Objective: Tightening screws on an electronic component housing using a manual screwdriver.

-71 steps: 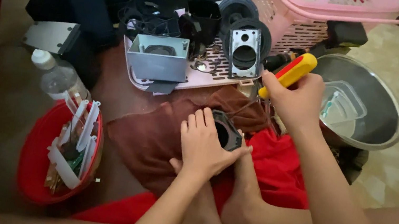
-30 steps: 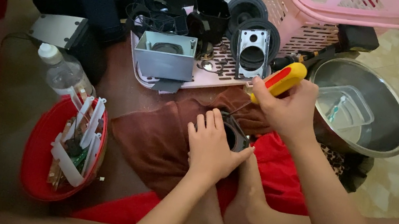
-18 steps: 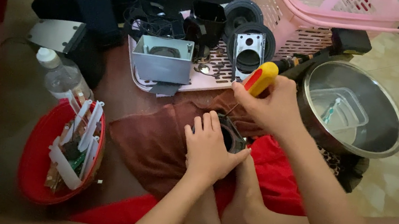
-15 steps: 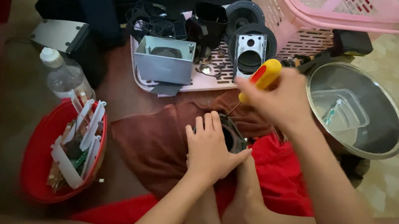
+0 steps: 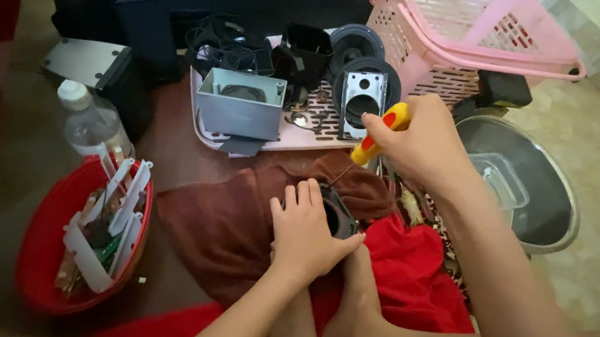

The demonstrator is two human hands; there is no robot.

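The left hand (image 5: 306, 230) presses flat on the black speaker part (image 5: 339, 213) on the brown cloth (image 5: 227, 221) — the right hand (image 5: 416, 143), at two o'clock, grips a yellow-handled screwdriver (image 5: 380, 131) slanting down toward it.

The left hand (image 5: 306, 230) lies flat on a dark round-holed part (image 5: 339, 213), pressing it onto a brown towel (image 5: 227, 221). Just above that part, the right hand (image 5: 420, 143) grips a yellow-and-red screwdriver (image 5: 380, 131), its shaft angled down toward the part's upper edge. Beyond the part sits a pale tray (image 5: 304, 141) bearing a grey metal box (image 5: 240, 103) and black speaker pieces. A steel bowl (image 5: 550, 208) lies to the part's right, a red bowl (image 5: 53, 234) of scraps and a plastic bottle (image 5: 86, 123) to its left, a pink basket (image 5: 481, 37) farther beyond.
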